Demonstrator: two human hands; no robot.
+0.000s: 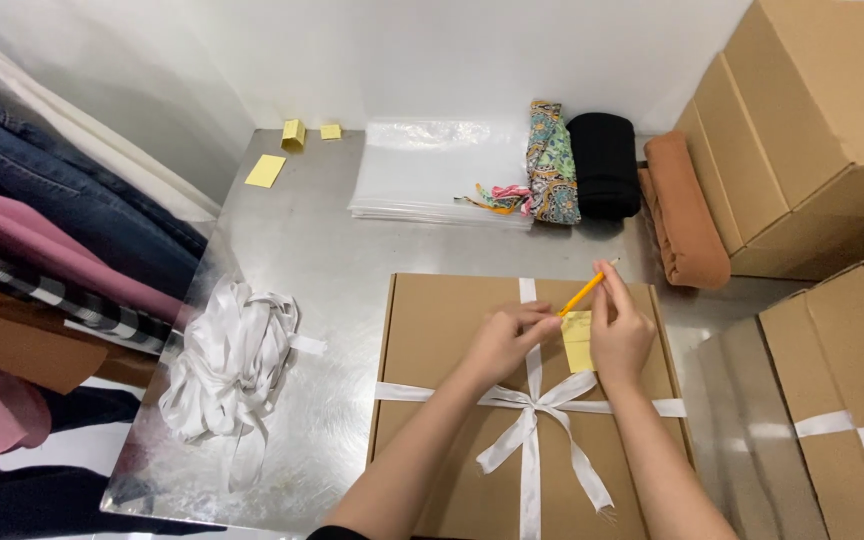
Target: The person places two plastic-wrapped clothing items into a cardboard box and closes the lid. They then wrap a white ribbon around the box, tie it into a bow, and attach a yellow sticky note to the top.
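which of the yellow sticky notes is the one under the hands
The yellow sticky note on the ribboned flat cardboard box, pinned by the left hand beside the right hand; the other three lie at the table's far-left corner.

A plain white wall [432, 50] ran behind a metal table [312, 250] with a dull, scuffed sheen that caught soft, even light from above. On the left, garments hung close together: dark jeans [62, 190], a pink piece [42, 250] and a checked one [52, 295]. On the right, brown cardboard boxes [812, 120] stood stacked against the wall, with more cartons [832, 380] nearer. At the table's back edge lay clear plastic bags [432, 170] and rolled cloth in patterned [552, 160], black [604, 160] and rust [687, 210] colours
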